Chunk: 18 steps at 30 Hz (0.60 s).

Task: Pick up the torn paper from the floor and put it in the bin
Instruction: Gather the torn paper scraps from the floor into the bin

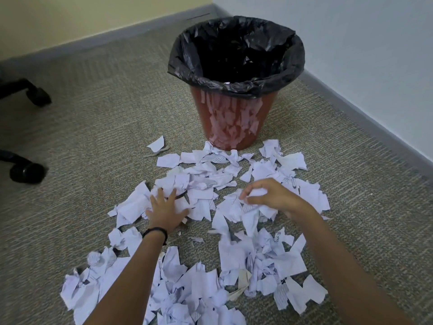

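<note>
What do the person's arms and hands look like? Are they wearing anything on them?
The left arm and right arm are bare, with no sleeves in view. The left grip and right grip are plain hands: no gloves, and no rings that I can make out. The only thing worn is a thin black band round the left wrist.

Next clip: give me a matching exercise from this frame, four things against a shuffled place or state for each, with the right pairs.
Things:
1. left hand
2. right hand
3. bin
4. chair castors

Places or states:
A. lined with a black bag
B. fingers curled round torn paper
C. at the left edge, on the carpet
D. fingers spread, resting flat on the paper

Pairs: 1-D, 2-B, 3-A, 4-C
</note>
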Each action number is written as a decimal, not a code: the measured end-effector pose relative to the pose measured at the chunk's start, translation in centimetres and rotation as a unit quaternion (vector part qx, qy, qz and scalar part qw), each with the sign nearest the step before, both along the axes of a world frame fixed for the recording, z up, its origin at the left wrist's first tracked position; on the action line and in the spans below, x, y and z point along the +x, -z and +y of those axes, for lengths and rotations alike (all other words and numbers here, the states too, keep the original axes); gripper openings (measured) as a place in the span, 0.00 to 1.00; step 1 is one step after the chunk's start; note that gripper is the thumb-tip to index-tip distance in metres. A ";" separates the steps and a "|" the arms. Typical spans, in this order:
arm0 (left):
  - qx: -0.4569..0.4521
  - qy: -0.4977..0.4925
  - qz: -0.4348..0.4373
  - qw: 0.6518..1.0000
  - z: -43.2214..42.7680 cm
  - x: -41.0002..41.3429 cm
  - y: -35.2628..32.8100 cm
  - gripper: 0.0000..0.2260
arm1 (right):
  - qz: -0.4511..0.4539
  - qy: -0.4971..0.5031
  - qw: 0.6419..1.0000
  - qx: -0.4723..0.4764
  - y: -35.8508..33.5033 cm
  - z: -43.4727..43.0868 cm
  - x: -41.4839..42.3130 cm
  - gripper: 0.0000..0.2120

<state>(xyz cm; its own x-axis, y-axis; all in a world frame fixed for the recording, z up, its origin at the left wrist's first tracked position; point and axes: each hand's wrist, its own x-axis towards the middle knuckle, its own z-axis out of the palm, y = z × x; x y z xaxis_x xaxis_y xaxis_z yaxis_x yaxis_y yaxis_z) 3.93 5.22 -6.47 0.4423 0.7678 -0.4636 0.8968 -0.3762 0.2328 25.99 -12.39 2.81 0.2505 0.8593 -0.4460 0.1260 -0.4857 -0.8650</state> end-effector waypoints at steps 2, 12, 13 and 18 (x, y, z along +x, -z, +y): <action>0.003 0.042 0.033 0.999 -0.5 -0.9 0.9 0.35 | 0.032 0.022 0.999 0.036 -3.2 1.0 0.0 0.07; 0.058 0.111 0.009 0.992 -1.7 -0.7 0.1 0.23 | 0.210 0.169 0.932 0.242 -13.9 6.8 2.0 0.07; 0.058 0.121 0.017 0.991 -1.7 -0.8 0.3 0.24 | 0.234 0.187 0.918 0.259 -14.3 7.5 2.4 0.08; 0.086 0.150 0.029 0.984 -1.6 -1.5 0.9 0.23 | 0.309 0.283 0.850 0.318 -15.6 11.5 4.2 0.05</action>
<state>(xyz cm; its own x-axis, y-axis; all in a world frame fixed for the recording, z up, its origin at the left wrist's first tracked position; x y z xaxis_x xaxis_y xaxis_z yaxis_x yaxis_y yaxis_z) 2.46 3.64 -7.34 0.6380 0.6763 -0.3682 0.7492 -0.6556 0.0943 30.23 -0.91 18.40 0.5915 0.7953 -0.1325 -0.5462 0.2744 -0.7914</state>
